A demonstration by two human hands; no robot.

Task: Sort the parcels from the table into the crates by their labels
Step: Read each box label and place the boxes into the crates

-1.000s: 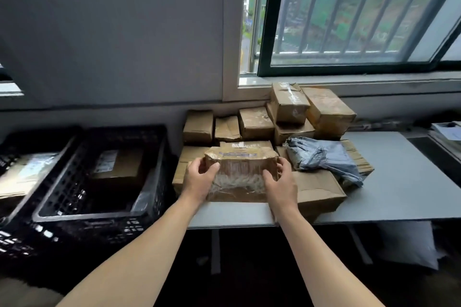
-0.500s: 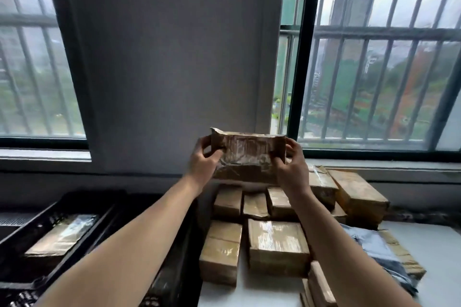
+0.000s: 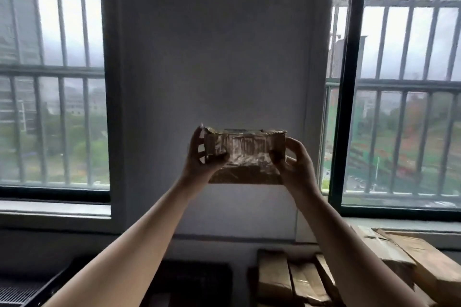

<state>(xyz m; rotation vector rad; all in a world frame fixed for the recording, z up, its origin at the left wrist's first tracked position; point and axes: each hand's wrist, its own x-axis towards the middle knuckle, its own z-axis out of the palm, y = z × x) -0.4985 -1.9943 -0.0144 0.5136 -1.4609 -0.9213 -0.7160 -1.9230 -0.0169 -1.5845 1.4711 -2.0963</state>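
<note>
Both arms reach up and forward, holding a taped brown parcel [image 3: 245, 157] in the air in front of the grey wall pillar [image 3: 214, 57] between two barred windows. The left hand [image 3: 202, 154] grips its 9 o'clock end, fingers [image 3: 200, 143] wrapped round the far side and thumb pressed on the near face. The right hand [image 3: 295, 162] clamps the 3 o'clock end the same way. The parcel is tilted so its underside faces the camera (any label is too dim to read). At 5 o'clock lie more cardboard parcels [image 3: 294, 279], stacked close together. At 7 o'clock the dark rim of a black crate [image 3: 32, 289] shows.
</note>
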